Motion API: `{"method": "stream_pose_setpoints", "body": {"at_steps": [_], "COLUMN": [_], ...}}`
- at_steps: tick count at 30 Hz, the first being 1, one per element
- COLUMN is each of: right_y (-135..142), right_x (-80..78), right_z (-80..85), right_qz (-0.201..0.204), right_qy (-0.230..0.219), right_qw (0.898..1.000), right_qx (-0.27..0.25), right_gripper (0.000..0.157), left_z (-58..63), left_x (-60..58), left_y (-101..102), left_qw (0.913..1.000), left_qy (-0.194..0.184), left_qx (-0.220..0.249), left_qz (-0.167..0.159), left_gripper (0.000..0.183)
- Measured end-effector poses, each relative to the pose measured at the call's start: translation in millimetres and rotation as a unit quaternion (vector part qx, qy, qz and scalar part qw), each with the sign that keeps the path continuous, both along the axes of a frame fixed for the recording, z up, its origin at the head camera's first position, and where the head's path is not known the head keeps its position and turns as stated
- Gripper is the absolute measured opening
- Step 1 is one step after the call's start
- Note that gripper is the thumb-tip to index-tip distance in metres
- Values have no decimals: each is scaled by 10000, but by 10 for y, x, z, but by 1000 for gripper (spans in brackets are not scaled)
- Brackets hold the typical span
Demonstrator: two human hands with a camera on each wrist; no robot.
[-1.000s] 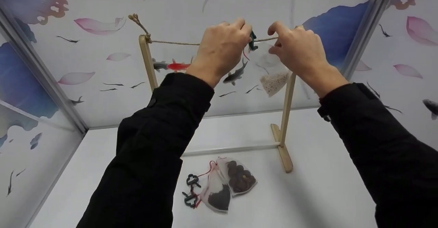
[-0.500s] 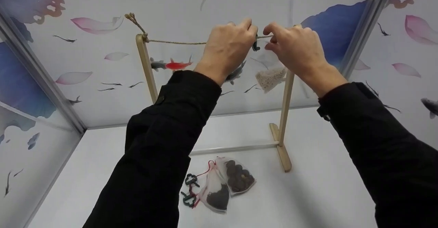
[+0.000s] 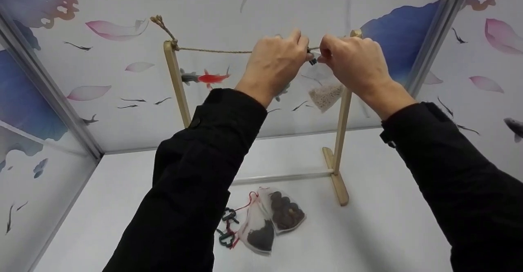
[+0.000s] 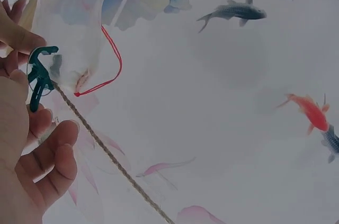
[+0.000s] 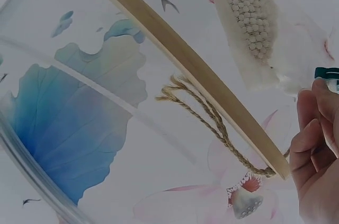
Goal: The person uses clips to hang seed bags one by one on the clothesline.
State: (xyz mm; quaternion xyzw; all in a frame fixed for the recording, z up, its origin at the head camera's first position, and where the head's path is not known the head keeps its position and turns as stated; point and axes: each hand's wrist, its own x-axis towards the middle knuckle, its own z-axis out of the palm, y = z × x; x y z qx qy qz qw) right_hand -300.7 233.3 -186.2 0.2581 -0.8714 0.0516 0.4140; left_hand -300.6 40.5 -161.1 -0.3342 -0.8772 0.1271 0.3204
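Observation:
A rope (image 3: 212, 51) runs between two wooden posts. At its right part my left hand (image 3: 276, 65) pinches a dark green clip (image 4: 40, 75), which sits at the rope in the left wrist view. Close beside it, my right hand (image 3: 355, 61) has curled fingers and pinches the top edge of a translucent mesh bag (image 3: 325, 96). Small whitish beads fill the bag's lower end. A red drawstring (image 4: 121, 60) loops out from the bag near the clip. The right fingertips (image 5: 319, 85) come right up to the clip, and the hands partly hide the grip.
The right post (image 3: 343, 129) stands on a wooden foot (image 3: 339, 188), with a white crossbar (image 3: 286, 177) low down. On the white table lie a bag of dark round pieces (image 3: 286, 212), a bag of black grains (image 3: 261, 235) and two green clips (image 3: 226, 238). Printed panels enclose the space.
My left hand has shifted right along the rope with the clip. My right thumb and fingers have closed in toward the clip. The beaded bag swings slightly; the bags on the table stay put.

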Motion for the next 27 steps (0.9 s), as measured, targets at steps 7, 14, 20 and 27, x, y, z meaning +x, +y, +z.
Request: {"method": "stream_pose_setpoints", "body": {"at_steps": [7, 14, 20, 27], "right_y": [16, 24, 12, 17], "right_x": [-9, -28, -38, -36], "right_z": [-53, -120, -198, -295], "right_qz": [82, 77, 164, 347], "right_qy": [-29, -125, -148, -267], "right_qw": [10000, 9999, 9998, 9988], "right_qx": [32, 46, -25, -239], "right_gripper": [13, 14, 15, 15], "left_z": [-56, -116, -182, -309], "left_x": [-10, -15, -31, -54], "left_y": [-38, -59, -88, -146], "left_qw": [9997, 9990, 9993, 9991], "left_qy": [-207, -306, -149, -130], "left_qx": [41, 167, 238, 335], "left_qz": [-88, -272, -250, -236], "left_gripper": [46, 56, 58, 55]}}
